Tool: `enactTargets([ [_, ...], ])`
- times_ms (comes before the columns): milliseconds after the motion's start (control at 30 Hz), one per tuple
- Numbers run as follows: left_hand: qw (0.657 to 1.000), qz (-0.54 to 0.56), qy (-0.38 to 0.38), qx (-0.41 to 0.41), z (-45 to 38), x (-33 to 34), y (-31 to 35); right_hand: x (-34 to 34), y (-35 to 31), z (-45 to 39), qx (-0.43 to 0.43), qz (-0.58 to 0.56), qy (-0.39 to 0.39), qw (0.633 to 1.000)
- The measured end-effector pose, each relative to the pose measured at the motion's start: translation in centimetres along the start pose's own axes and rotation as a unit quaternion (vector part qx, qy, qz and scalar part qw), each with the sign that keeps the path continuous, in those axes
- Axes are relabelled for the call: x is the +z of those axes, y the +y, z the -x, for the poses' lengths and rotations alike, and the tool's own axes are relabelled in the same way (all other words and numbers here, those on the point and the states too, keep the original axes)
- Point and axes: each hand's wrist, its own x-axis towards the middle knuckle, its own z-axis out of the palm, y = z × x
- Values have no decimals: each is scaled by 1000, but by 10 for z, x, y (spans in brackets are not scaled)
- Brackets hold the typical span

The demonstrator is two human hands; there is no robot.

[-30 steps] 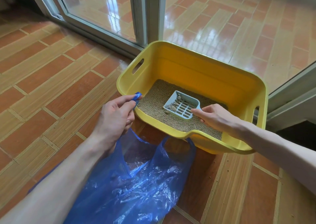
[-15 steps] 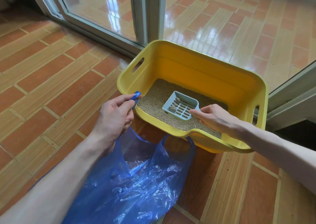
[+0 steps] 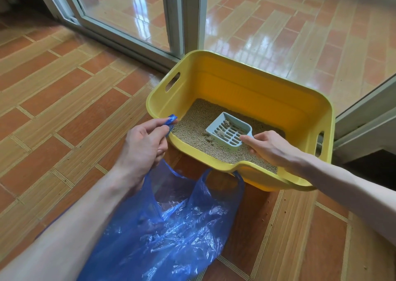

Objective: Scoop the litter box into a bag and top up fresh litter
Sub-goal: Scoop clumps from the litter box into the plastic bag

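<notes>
A yellow litter box (image 3: 242,81) stands on the tiled floor and holds a shallow bed of tan litter (image 3: 192,128). My right hand (image 3: 270,145) grips the handle of a pale blue slotted scoop (image 3: 228,131), which sits just above the litter with a few clumps in it. My left hand (image 3: 143,145) pinches one handle of a blue plastic bag (image 3: 171,227) beside the box's near left corner. The bag lies open on the floor in front of the box, its other handle draped against the box's front lip.
A sliding glass door frame (image 3: 184,17) rises right behind the box, with glossy tiled floor (image 3: 278,23) beyond it. Another door rail (image 3: 364,113) runs along the right. Brown floor tiles (image 3: 53,92) stretch to the left.
The scoop has shifted slightly toward me and lifted a little, with clumps now sitting on its slots. My left hand keeps the bag handle in the same place.
</notes>
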Motion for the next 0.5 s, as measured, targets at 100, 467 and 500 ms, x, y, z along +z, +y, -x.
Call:
enactTargets([
  [100, 1000, 2, -1, -1, 0, 0, 0, 1, -3, 1, -2, 12, -6, 1000],
  [467, 1000, 3, 1, -1, 0, 0, -1, -8, -15, 15, -25, 20, 7, 999],
  [500, 1000, 3, 0, -1, 0, 1, 0, -11, -17, 18, -35, 20, 9, 999],
])
